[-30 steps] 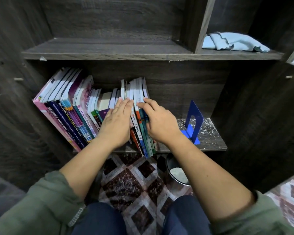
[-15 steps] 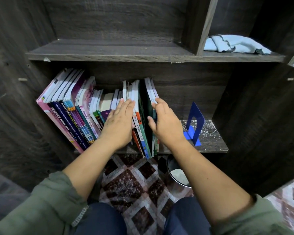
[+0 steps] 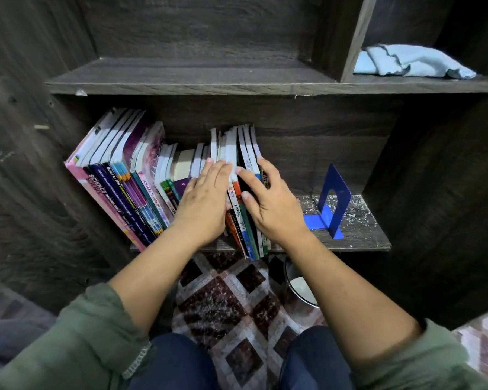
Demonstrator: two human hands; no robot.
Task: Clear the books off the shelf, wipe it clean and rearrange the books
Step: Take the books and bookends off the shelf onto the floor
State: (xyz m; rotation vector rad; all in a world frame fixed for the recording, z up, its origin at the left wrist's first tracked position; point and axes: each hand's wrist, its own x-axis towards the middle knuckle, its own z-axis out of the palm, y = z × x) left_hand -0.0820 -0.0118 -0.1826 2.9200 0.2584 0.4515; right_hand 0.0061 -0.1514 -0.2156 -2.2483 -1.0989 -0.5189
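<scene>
A row of books [image 3: 141, 175] leans to the left on the dark wooden lower shelf [image 3: 358, 235]. My left hand [image 3: 203, 204] lies flat with straight fingers on the books in the middle of the row. Just right of it, my right hand [image 3: 273, 206] grips the rightmost few books [image 3: 248, 153], thumb and forefinger on their left side and the other fingers curled round their right side. The bare right part of the shelf is speckled with white dust.
A blue metal bookend [image 3: 333, 198] stands on the shelf right of my right hand. A light blue cloth [image 3: 412, 61] lies in the upper right compartment. The upper shelf [image 3: 181, 80] holds nothing. Below are a patterned rug [image 3: 223, 305] and a small bin [image 3: 302, 288].
The gap that opened between the rightmost books and the row has narrowed again. My right hand has curled round those books; my left hand stays flat on the row.
</scene>
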